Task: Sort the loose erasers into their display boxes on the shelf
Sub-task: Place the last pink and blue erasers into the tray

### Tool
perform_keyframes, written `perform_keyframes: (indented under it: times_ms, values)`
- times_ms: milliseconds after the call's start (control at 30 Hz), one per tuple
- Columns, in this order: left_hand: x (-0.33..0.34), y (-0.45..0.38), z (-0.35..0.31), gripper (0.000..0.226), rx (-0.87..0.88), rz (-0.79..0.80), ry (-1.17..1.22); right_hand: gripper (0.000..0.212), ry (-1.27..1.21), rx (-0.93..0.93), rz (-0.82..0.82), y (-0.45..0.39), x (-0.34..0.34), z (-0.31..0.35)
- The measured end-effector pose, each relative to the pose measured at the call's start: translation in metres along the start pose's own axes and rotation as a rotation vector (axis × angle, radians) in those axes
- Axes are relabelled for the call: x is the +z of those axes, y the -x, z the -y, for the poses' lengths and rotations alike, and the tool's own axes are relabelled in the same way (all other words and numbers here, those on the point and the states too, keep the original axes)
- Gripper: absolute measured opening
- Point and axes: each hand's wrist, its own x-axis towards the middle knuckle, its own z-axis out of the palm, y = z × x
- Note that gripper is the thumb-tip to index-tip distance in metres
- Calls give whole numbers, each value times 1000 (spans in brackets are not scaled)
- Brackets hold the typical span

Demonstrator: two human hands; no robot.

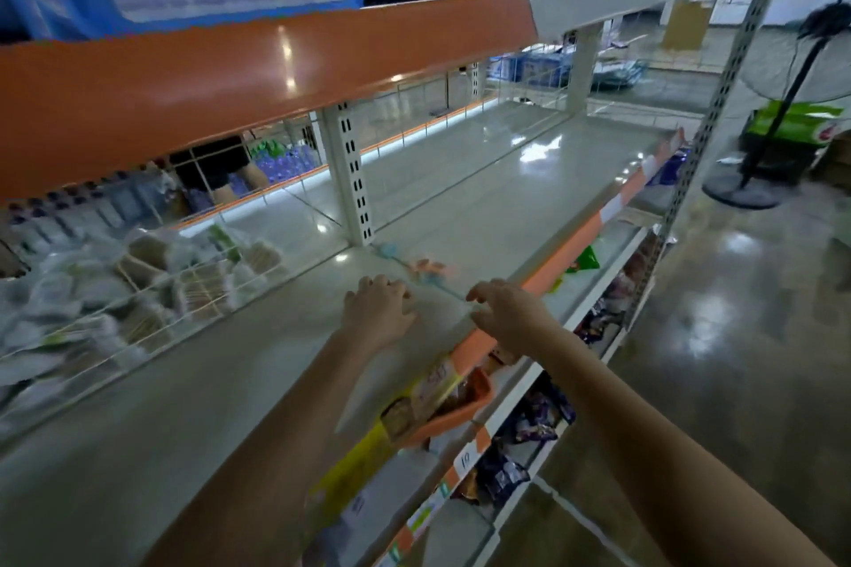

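Observation:
A few small pastel erasers, pink and light blue, lie loose on the pale shelf point(460, 198): a blurred cluster point(428, 270) and a light blue one point(386, 250) near the upright post. My left hand point(380, 306) hovers palm down just short of the cluster, fingers loosely bent, holding nothing. To its right, my right hand point(506, 313) reaches over the shelf's front edge, fingers spread and slightly curled, also empty. No display box for erasers shows in the blurred view.
A wire-fenced section point(138, 290) at the left holds bagged cotton swabs. An orange shelf front point(230, 83) hangs overhead. Below are shelves with snack packs point(529, 428) and an orange tray point(442, 424). A standing fan point(755, 180) is on the shiny floor at right.

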Motion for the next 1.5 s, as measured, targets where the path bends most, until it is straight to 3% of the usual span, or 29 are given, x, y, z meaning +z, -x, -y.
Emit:
perform_keyframes:
  times_ms: [467,700,933,1200,1300,1500]
  values:
    - [13,-133,30,43,-200,-139,94,49,-63,-67,-1,-104,14,-22]
    - [30,-156,28,31,-306,-196,191,37,-5,-173,105,-134,16,-35]
    - [33,-148,16,25,-369,-327,222,39,-110,-319,188,-151,8,-49]
    - [33,-99,-14,35,-401,-401,249,30,-340,-508,89,-156,9,-83]
    - [33,-77,-31,33,-390,-514,351,32,-402,-552,102,-151,7,-92]
    - [31,-44,-70,35,-414,-590,436,31,-550,-649,122,-141,8,-106]
